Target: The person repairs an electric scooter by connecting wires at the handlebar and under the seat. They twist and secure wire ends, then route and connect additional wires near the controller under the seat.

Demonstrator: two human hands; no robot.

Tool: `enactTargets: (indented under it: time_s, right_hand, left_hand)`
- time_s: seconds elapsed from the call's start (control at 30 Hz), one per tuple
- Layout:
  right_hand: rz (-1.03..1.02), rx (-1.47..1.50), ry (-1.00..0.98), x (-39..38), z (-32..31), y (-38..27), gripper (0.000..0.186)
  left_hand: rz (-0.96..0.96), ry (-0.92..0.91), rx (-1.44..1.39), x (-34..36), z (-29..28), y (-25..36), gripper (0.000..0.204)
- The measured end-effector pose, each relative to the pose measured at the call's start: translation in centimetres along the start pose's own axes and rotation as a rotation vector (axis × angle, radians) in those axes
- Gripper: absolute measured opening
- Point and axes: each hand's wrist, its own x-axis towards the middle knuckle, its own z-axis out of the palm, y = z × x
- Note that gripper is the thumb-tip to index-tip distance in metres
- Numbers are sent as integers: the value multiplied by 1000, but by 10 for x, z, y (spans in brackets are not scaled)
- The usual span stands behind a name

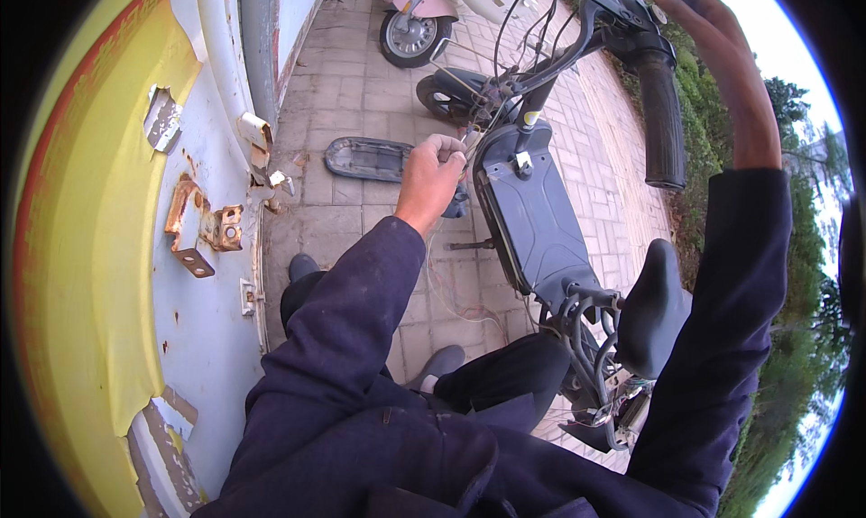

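Note:
In the head view, a grey electric scooter [532, 211] with a dark footboard stands beside me. My left hand [433, 177] is closed in a pinch at thin wires [463, 155] near its front stem, with pale wires dangling below to the paving. My right hand [699, 18] reaches up to the top of the handlebar [613, 13], fingers bent near the controls; whether they grip is unclear. The black rubber grip [663, 121] hangs beneath that hand. A loose oblong tray-like panel [365, 157] lies on the bricks left of the scooter.
A rusty bracket [194, 229] juts from a white and yellow metal wall [108, 275] on my left. A pink scooter [410, 27] is parked further ahead. The black seat [649, 302] and exposed rear frame [586, 356] are by my right leg; bushes [785, 275] line the right.

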Motion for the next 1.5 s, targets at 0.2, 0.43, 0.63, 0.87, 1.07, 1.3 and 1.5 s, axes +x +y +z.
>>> enactTargets:
  time_s: [0.2,0.43,0.63,0.87,1.07,1.3,1.5]
  right_hand:
    - [188,218,-302,37,17,-19,21]
    - [215,160,-44,22,21,-4,29]
    - [492,658,832,-37,80,41,30]
    - [541,803,-6,-77,243,32,83]
    - [524,656,262,-20,266,32,122]
    - [563,908,328,-9,273,43,84]
    - [579,1004,393,-10,274,50,39]
  left_hand:
    - [5,9,22,3,0,-7,20]
    - [29,17,31,4,-4,-4,22]
    - [38,77,4,1,-2,-4,20]
    - [10,48,-22,1,1,-2,20]
    - [-2,42,-43,5,5,-6,20]
    - [-50,14,-76,4,8,-3,21]
    - [-65,1,-91,2,9,2,23]
